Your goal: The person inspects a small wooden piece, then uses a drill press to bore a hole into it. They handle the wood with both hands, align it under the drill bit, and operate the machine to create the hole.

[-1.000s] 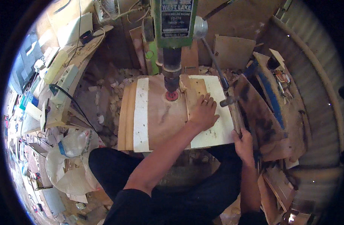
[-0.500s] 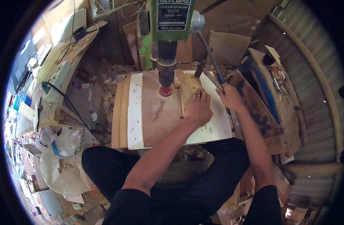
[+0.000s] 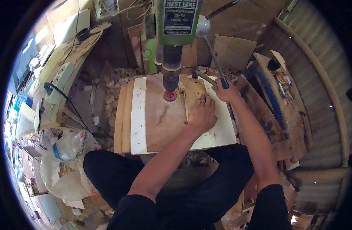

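Observation:
My right hand (image 3: 226, 92) is closed round the handle of a hammer (image 3: 206, 78), whose dark head is over the far edge of the stacked boards. My left hand (image 3: 202, 115) lies bent over a small piece of wood (image 3: 194, 86), thumb by its left edge and fingers on top. That piece rests on a wide brown board (image 3: 160, 126), with white sheet (image 3: 139, 115) showing on both sides. Left of my left hand, the drill press (image 3: 172, 61) holds a round red bit (image 3: 170, 96) at a ring-shaped mark on the board.
The drill's feed lever (image 3: 216, 63) slants down beside my right hand. A cluttered bench (image 3: 64, 103) stands left, with a power strip and cable. On the right is a wooden stand (image 3: 291, 99) with small items. Wood scraps (image 3: 111, 90) cover the floor, and a plastic bag (image 3: 68, 168) sits lower left.
My right hand has moved slightly left and the hammer head has swung left, so the hammer lies flatter. The left hand stays on the piece of wood. The view has shifted slightly.

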A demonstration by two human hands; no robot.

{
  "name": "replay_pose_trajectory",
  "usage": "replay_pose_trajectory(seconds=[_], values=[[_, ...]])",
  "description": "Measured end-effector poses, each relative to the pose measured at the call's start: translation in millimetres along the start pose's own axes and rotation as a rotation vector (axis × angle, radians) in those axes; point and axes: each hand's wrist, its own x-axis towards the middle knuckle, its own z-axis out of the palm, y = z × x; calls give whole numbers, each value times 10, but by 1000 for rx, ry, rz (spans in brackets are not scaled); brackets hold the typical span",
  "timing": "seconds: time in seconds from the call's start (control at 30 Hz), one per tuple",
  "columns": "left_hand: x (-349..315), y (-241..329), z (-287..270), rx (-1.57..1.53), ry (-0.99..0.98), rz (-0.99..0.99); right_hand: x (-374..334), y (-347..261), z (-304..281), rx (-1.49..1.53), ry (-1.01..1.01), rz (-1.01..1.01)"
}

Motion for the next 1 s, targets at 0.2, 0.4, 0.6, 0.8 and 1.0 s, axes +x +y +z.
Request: replay_pose_trajectory(seconds=[0.2, 0.4, 0.6, 0.8, 1.0], values=[[2, -15, 10, 4, 32, 0, 171, -96, 122, -111, 130, -129], [-12, -6, 16, -29, 36, 2, 153, 38, 170, 242, 190, 26], [-7, -2, 9, -57, 8, -7, 148, -15, 155, -157, 181, -185], [-7, 5, 13, 2, -44, -12, 213, -8, 175, -7, 120, -108], [-7, 4, 21, -124, -21, -56, 212, 68, 154, 271, 133, 31]])
